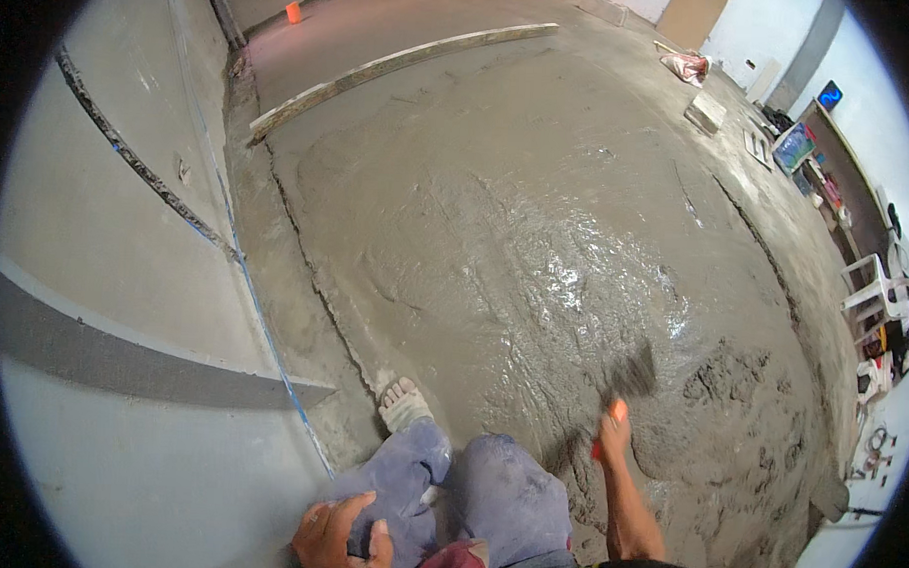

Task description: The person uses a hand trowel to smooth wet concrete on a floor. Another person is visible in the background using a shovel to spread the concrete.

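Concrete [456, 254] wet across the centre, we hold an orange-handled trowel [636, 370] at four o'clock, right hand [612, 438] wrapped round it, left hand [340, 540] at seven o'clock, fingers parted over our leg [403, 477].

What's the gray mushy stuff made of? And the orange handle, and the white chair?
Gray mushy stuff: probably wet cement or concrete; it's smeared in ridges, with shiny glints on top.

Orange handle: maybe plastic, because it's brightly colored, but the right hand covers much of it.

White chair: likely molded plastic, with plain white color and rounded shapes.
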`<state>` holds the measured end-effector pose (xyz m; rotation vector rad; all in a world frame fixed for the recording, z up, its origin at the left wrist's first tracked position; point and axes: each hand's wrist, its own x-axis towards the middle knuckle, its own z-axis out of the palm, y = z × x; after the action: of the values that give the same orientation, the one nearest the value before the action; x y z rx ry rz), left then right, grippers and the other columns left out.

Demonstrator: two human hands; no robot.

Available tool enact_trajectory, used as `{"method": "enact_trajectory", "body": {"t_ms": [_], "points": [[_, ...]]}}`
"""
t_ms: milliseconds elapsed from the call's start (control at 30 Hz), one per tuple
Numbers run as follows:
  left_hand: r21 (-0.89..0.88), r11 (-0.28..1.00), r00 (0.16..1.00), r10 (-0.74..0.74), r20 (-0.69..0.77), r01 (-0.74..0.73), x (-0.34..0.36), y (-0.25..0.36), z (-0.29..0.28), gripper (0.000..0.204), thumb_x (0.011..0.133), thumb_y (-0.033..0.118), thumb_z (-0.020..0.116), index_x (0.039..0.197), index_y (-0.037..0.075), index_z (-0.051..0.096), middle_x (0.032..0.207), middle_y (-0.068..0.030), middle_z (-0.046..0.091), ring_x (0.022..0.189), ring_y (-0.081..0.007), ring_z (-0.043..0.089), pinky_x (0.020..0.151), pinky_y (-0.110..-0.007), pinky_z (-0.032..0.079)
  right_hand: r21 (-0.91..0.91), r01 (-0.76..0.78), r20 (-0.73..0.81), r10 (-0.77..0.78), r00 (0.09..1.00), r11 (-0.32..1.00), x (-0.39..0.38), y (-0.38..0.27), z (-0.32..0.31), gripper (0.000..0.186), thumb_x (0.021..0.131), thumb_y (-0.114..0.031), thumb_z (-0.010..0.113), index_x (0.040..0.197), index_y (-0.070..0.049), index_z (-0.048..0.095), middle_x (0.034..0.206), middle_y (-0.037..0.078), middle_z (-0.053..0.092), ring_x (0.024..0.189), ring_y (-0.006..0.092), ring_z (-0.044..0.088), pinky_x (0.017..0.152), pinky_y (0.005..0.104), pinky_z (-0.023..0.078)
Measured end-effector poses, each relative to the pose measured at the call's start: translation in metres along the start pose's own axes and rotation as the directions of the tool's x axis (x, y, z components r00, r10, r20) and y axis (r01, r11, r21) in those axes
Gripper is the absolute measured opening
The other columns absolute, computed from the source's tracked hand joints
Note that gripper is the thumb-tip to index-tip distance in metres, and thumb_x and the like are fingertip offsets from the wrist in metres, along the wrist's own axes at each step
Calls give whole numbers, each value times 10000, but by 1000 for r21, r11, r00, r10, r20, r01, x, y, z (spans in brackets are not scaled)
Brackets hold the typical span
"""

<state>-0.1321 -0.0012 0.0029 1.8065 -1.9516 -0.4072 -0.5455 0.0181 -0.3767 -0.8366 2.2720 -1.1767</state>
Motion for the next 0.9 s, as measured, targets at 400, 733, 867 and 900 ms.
{"method": "enact_trajectory", "body": {"t_ms": [400,733,867,900], "points": [[-23,997,997,72,24,-71,4,-12,3,261,723,138,601,974,70,610,901,-111,635,792,-318,599,702,-396,470,105,-722,-88,730,678,684,-140,76,7,178,697,-94,558,759,72,548,657,117,569,596,230,586,526,374,443],[-151,988,999,41,4,-40,9,-8,-7,229,735,115,602,955,56,621,880,-129,631,794,-333,593,704,-418,464,103,-309,307,265,914,945,-37,-93,176,80,709,-91,509,705,-12,502,584,41,488,496,156,507,447,335,413],[-220,973,998,67,-5,-66,18,0,-7,232,718,81,607,948,48,620,854,-144,621,771,-349,584,692,-421,461,-41,-89,420,98,902,995,42,-122,240,139,741,-130,535,758,7,518,627,79,547,528,170,563,465,349,443],[-208,977,999,54,0,-53,17,0,-9,235,715,75,608,949,50,621,847,-144,619,763,-351,581,686,-421,460,-57,-73,458,91,884,996,38,-137,243,187,743,-157,546,812,16,529,672,115,568,577,206,584,509,368,454]]}}
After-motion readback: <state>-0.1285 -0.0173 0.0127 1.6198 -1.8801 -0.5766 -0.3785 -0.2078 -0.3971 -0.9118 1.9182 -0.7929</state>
